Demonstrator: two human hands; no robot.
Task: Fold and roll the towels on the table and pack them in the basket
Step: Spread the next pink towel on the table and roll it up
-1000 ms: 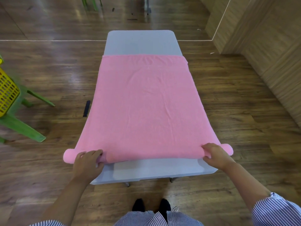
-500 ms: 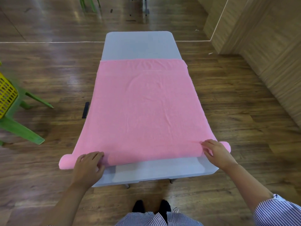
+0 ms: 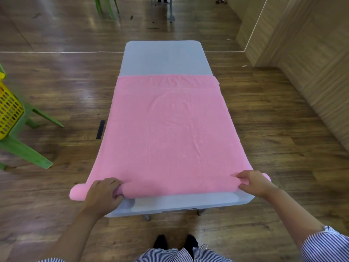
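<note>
A pink towel [image 3: 168, 127] lies flat along the grey table [image 3: 163, 57], its sides hanging a little over both long edges. Its near end is wound into a thin roll [image 3: 170, 190] across the table's width, and the roll's ends stick out past the table on both sides. My left hand [image 3: 103, 193] grips the roll near its left end, fingers curled over it. My right hand [image 3: 254, 183] grips the roll near its right end. A yellow perforated basket [image 3: 8, 110] shows at the far left edge.
The basket rests on a green chair [image 3: 24, 150] on the wooden floor. A black strip [image 3: 100, 129] lies on the floor beside the table's left edge. A wood-panelled wall [image 3: 311, 59] runs along the right. My shoes [image 3: 174, 242] stand at the table's near end.
Both hands have turned the roll further, so it has grown slightly and the towel's far edge has slid toward me, baring more grey table at the far end.
</note>
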